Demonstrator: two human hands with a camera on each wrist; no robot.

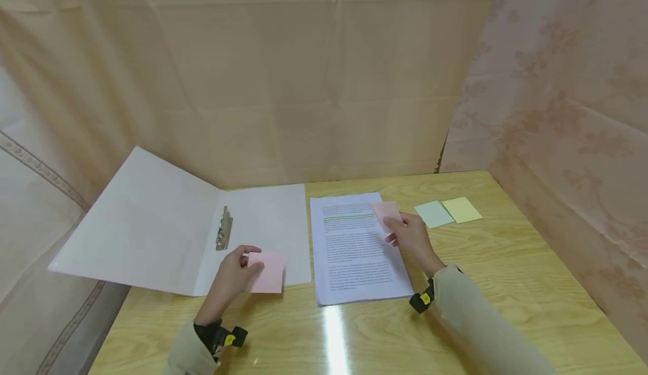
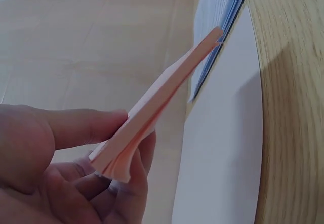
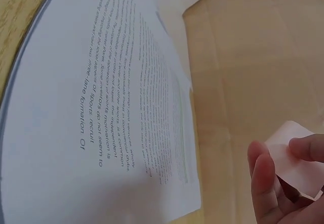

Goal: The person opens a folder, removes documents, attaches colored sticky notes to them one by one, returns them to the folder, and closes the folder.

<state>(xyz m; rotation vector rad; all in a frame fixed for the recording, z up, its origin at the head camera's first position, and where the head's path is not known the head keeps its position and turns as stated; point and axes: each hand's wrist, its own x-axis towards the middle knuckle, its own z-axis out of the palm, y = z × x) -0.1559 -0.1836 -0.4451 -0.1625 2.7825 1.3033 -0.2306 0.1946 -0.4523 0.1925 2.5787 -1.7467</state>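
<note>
In my left hand [image 1: 235, 276] I grip a pad of pink sticky notes [image 1: 267, 274], thumb on one face and fingers behind; the left wrist view shows the thick edge of the pad [image 2: 167, 92] with some sheets fanned apart. It is held over the lower right part of the open folder. My right hand [image 1: 412, 237] pinches a single pink sticky note [image 1: 385, 212] between thumb and fingers, above the upper right of the printed sheets [image 1: 354, 257]. That note [image 3: 296, 155] curves slightly in the right wrist view. A green highlighted line crosses the text near the top.
The white folder [image 1: 278, 212] lies open on the left, its cover [image 1: 142, 229] raised at a slant and its metal clip [image 1: 224, 229] near the spine. Green sticky notes [image 1: 433, 214] and yellow sticky notes [image 1: 462, 209] sit at the right. Curtains hang behind the wooden table [image 1: 506, 285].
</note>
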